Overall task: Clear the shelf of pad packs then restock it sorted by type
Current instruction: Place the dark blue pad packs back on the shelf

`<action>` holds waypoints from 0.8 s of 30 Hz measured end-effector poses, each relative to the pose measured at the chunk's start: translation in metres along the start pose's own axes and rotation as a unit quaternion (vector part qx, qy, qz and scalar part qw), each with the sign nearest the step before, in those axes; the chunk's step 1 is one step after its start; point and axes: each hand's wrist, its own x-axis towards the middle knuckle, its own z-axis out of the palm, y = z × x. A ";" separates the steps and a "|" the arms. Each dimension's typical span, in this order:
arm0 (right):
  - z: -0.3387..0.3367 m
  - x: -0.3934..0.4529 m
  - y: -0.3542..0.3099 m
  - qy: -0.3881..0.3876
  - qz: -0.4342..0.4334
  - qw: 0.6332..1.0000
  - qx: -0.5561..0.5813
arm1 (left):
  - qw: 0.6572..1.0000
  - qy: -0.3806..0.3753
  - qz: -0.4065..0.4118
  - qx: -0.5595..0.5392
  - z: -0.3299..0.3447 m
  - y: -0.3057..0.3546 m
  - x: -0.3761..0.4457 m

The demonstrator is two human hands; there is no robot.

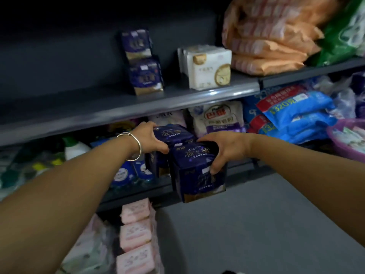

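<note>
The left hand curls its fingers around one dark blue soft pad pack. The right hand grips another dark blue pack just beside it.

Shop aisle: metal shelves w/ packaged goods, price-marked blue packs, pink packs stacked below.

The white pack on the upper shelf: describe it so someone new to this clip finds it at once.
Start at the grey upper shelf, which is mostly bare. Near its right end, just left of the heap of orange packs, stands the white pack. It is the only white one there, marked with gold round emblems, while the two stacked packs to its left are dark blue.
</note>
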 end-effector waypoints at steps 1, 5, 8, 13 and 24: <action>-0.006 -0.001 -0.017 0.000 -0.007 1.000 0.004 | 1.000 0.013 -0.004 -0.011 -0.018 -0.004 -0.007; -0.024 -0.004 -0.079 0.020 -0.037 0.999 0.029 | 0.996 0.064 -0.003 -0.059 -0.080 -0.017 -0.033; -0.036 -0.006 -0.117 0.028 -0.054 0.996 0.062 | 0.991 0.102 -0.001 -0.091 -0.117 -0.027 -0.044; -0.048 -0.002 -0.165 0.077 -0.073 0.994 0.039 | 0.981 0.165 -0.006 -0.105 -0.159 -0.045 -0.042; -0.094 0.069 -0.153 0.136 -0.075 0.987 0.038 | 0.966 0.220 -0.035 -0.132 -0.180 -0.060 0.024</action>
